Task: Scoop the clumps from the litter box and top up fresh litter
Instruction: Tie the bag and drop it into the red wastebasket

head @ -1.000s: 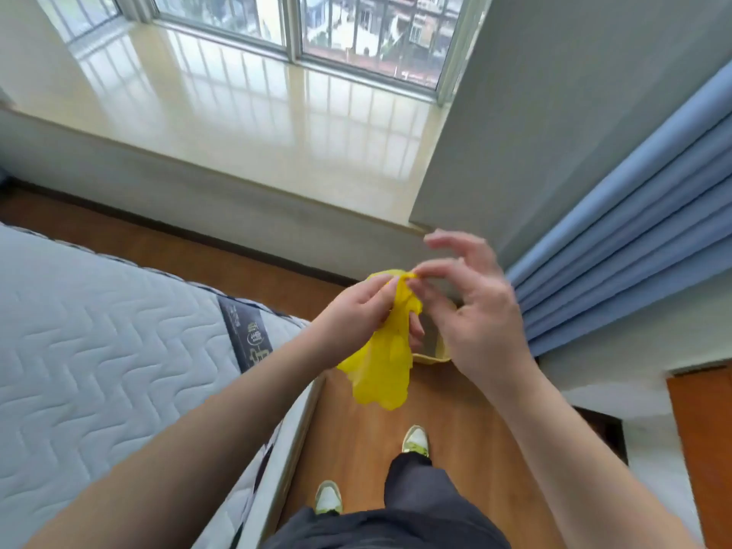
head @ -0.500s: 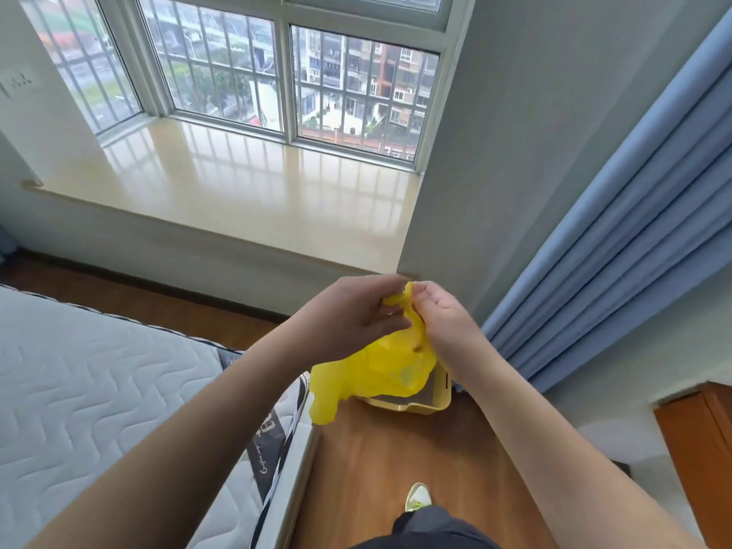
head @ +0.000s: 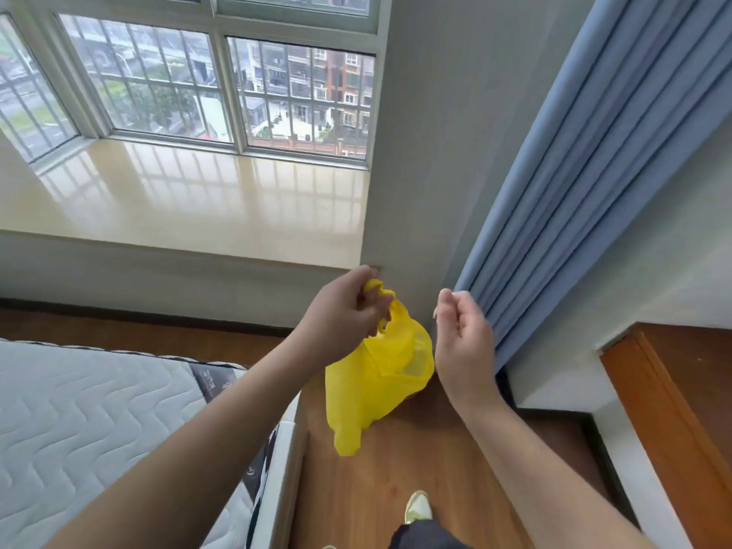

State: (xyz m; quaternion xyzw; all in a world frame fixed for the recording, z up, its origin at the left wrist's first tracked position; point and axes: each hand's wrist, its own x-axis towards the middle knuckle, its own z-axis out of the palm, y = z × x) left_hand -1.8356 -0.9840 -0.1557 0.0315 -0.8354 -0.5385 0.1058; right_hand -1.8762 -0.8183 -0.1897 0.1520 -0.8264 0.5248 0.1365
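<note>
Here the left hand (head: 348, 311) is curled tight around the bunched handles of a yellow plastic bag (head: 376, 374), fingers and thumb pinching the twisted top so that a small knot of plastic pokes out above the knuckles. The bag hangs in the air below that hand, over the wooden floor (head: 396, 489), between the two forearms and just off the corner of the mattress (head: 99, 410) on the left. To the right, the right hand (head: 459, 334) is relaxed, fingers loosely bent, holding nothing; it sits just beside the bag and I cannot tell whether its palm brushes the plastic. Behind it hang the folds of a blue curtain (head: 574, 192).

Half a second ago both hands were pinched together on the top of the bag; since then the right hand has let go and drawn off to the right, leaving the bag in the left hand alone. The bag, then bunched sideways under the hands, has dropped to hang freely, and the yellow tray it partly covered on the floor is now hidden behind it. The view has tipped up, showing more of the window (head: 222, 85) and less of the person's legs.

The bag's long axis runs nearly upright, slanting a little: handles at the top right in the left hand, the loose bottom corner pointing down and to the left toward the floor. One shoe (head: 418, 507) shows at the lower edge.
</note>
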